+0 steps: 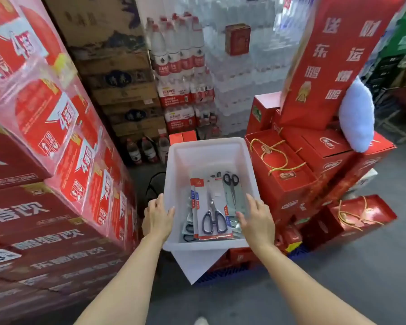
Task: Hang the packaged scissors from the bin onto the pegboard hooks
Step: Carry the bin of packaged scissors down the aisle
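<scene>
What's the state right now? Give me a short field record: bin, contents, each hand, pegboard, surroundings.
bin: white plastic bin, open top, resting on red gift boxes
contents: several packaged scissors lying flat, overlapping; none lifted
left hand: on the bin's left rim, fingers over the edge
right hand: on the bin's right rim, fingertips reaching inside, holding no package
pegboard: not in view
surroundings: stacked red drink cartons on the left, bottled water packs behind
</scene>
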`<state>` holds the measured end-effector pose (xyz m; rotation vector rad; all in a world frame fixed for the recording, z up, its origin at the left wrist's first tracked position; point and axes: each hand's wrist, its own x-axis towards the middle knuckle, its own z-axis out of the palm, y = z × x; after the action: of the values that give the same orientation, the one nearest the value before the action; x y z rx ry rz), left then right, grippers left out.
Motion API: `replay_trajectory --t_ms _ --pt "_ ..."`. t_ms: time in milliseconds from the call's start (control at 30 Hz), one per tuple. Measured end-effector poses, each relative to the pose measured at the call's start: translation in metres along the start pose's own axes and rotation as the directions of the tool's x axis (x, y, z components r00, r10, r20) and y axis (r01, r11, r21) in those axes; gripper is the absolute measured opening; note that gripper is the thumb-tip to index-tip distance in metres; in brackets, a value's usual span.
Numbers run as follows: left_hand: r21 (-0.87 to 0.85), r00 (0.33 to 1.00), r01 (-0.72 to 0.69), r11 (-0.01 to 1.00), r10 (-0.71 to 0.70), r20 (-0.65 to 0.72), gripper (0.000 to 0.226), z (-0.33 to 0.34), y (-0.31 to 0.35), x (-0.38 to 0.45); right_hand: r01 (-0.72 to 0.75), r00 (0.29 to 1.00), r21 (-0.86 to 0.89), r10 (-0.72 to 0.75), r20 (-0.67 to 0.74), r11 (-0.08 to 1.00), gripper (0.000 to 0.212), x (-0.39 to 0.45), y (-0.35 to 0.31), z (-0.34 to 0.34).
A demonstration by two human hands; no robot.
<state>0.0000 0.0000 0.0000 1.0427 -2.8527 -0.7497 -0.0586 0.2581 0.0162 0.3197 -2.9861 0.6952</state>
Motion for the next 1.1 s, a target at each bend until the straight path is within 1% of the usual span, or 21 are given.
replay_trajectory --t_ms 67,133,233,333,433,567,700,833,933,1000,1100 --pt "-0.04 1.0 0.029 0.999 -0.029 0.003 0.064 0.008 0.003 0.022 -0.049 0.995 -0.02 0.047 -0.084 0.999 0.059 0.022 0.005 0.007" --pt "-0.055 0.999 0.045 0.997 -0.044 0.029 0.068 0.019 0.007 0.039 -0.114 0.988 -0.059 0.107 -0.109 0.992 0.058 0.041 0.011 0.014" --pt "-0.033 0.996 0.085 0.996 -0.085 0.008 0.07 0.033 0.012 0.059 -0.195 0.981 -0.042 0.193 -0.031 0.98 0.063 0.061 0.017 0.028" --pt "-0.081 0.992 0.123 0.989 -0.123 0.01 0.069 0.043 0.01 0.068 -0.262 0.964 -0.046 0.263 0.026 0.964 0.066 0.068 0.023 0.038" --pt "-0.058 0.995 0.098 0.993 -0.098 0.007 0.067 0.051 0.008 0.069 -0.295 0.954 -0.077 0.299 0.038 0.952 0.066 0.072 0.027 0.043" --pt "-0.11 0.995 0.096 0.989 -0.099 -0.022 0.069 0.051 0.002 0.074 -0.328 0.944 -0.008 0.328 0.041 0.945 0.064 0.077 0.034 0.046" --pt "-0.173 0.994 0.073 0.982 -0.086 -0.066 0.074 0.04 0.0 0.068 -0.311 0.95 0.102 0.309 0.035 0.945 0.063 0.072 0.031 0.041" --pt "-0.262 0.985 0.072 0.962 -0.111 -0.135 0.079 0.025 -0.007 0.049 -0.269 0.962 0.222 0.273 0.011 0.937 0.064 0.07 0.024 0.032" --pt "-0.253 0.969 0.075 0.965 -0.131 -0.21 0.08 0.011 -0.013 0.021 -0.207 0.978 0.301 0.209 0.025 0.931 0.065 0.063 0.016 0.023" --pt "-0.237 0.953 0.1 0.966 -0.161 -0.256 0.08 0.005 -0.02 -0.003 -0.167 0.986 0.318 0.165 0.036 0.933 0.066 0.052 0.013 0.018" --pt "-0.238 0.93 0.147 0.96 -0.216 -0.298 0.083 -0.001 -0.031 -0.051 -0.11 0.993 0.292 0.094 0.068 0.95 0.065 0.025 0.016 0.011"
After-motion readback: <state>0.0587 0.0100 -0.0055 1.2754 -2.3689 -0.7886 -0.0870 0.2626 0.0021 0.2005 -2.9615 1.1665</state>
